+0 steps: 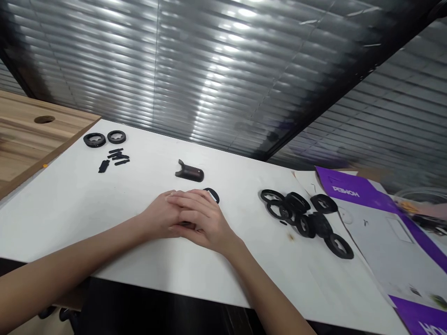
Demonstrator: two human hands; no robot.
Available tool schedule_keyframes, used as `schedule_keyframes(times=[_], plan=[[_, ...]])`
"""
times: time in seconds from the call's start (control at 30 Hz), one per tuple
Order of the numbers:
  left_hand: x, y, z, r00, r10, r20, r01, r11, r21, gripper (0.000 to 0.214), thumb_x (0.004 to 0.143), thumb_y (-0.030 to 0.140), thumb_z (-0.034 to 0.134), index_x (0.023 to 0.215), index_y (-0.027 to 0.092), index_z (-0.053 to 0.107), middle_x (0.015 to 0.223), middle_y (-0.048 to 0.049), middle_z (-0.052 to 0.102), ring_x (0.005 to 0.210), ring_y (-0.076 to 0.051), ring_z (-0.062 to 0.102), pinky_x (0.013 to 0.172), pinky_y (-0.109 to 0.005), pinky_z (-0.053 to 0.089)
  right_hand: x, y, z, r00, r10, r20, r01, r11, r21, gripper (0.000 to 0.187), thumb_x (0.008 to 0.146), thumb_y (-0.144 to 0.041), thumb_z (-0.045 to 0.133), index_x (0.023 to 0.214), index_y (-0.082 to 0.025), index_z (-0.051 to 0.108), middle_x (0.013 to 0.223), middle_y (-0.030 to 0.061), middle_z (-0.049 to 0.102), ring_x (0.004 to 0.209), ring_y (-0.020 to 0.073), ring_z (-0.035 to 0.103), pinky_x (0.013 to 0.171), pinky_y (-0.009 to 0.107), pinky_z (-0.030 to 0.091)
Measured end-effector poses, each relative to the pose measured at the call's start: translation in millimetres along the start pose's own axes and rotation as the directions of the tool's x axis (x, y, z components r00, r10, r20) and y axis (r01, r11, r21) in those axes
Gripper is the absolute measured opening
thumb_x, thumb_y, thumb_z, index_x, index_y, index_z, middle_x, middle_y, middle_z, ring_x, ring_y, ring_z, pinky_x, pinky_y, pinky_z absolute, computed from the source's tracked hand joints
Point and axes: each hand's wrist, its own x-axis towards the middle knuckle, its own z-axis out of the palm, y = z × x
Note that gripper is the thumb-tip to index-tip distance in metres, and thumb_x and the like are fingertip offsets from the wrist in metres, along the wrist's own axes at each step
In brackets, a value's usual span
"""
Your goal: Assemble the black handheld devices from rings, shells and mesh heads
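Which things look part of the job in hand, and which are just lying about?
Probably part of the job, being nearest the folded left hand and right hand:
round dark piece, partly hidden
black curved shell

Probably just lying about:
two black rings, far left
small flat pieces, left
black ring-shaped parts, right
purple-and-white sheet, right

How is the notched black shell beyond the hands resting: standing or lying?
Lying: the notched black shell rests lengthwise along the white tabletop, its notch facing left.

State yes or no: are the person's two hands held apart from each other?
No: the right hand lies across the left hand, over the white table.
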Motion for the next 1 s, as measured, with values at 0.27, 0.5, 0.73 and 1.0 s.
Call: schedule_keyframes(times=[0.27, 0.5, 0.73, 1.0], plan=[[1.5, -8.5, -14.8, 0.983, -0.143, -0.118, 0.08, 0.901, -0.427, 0.057, 0.084, 0.026, 0.076, 0.14, 0.028, 0.067, 0.147, -0.01, 0.066, 0.124, -0.031, 0.069, 0.104, -0.043, 0.058, -17.5, 53.7, -12.0, 0.758, 0.566, -0.324, -0.526, 0.824, 0.209, 0.041, 0.109, -0.054, 0.043, 0.124, -0.027, 0.07, 0.133, 0.0094, 0.074, 0.133, 0.0282, 0.064, 0.117, 0.052, 0.047], [11.4, -33.4, -48.5, 0.824, -0.566, -0.032, 0.156, 0.28, -0.947, 0.081, 0.078, 0.039, 0.09, 0.151, 0.028, 0.056, 0.139, -0.013, 0.069, 0.114, -0.029, 0.072, 0.1, -0.041, 0.056, -33.7, 88.0, 3.8, 0.718, 0.696, 0.027, -0.692, 0.717, -0.077, 0.054, 0.104, -0.054, 0.055, 0.153, -0.029, 0.056, 0.169, 0.0098, 0.045, 0.161, 0.0345, 0.03, 0.13, 0.065, 0.024], [13.7, -58.3, -60.8, 0.693, -0.716, -0.086, 0.061, 0.177, -0.982, 0.082, 0.072, 0.041, 0.095, 0.145, 0.028, 0.059, 0.121, -0.0085, 0.075, 0.109, -0.024, 0.073, 0.097, -0.035, 0.054, -25.1, 64.1, 1.3, 0.698, 0.716, 0.009, -0.715, 0.698, -0.021, 0.044, 0.093, -0.046, 0.074, 0.132, -0.029, 0.064, 0.138, 0.0097, 0.07, 0.129, 0.0319, 0.065, 0.109, 0.056, 0.053], [8.9, -56.0, -55.3, 0.769, -0.639, 0.011, 0.263, 0.3, -0.917, 0.086, 0.075, 0.045, 0.093, 0.151, 0.035, 0.054, 0.133, -0.009, 0.072, 0.102, -0.022, 0.072, 0.09, -0.034, 0.055, -25.5, 78.5, -7.1, 0.516, 0.835, -0.19, -0.726, 0.544, 0.42, 0.048, 0.091, -0.058, 0.07, 0.128, -0.027, 0.068, 0.117, 0.0096, 0.079, 0.112, 0.0289, 0.074, 0.101, 0.051, 0.059]])
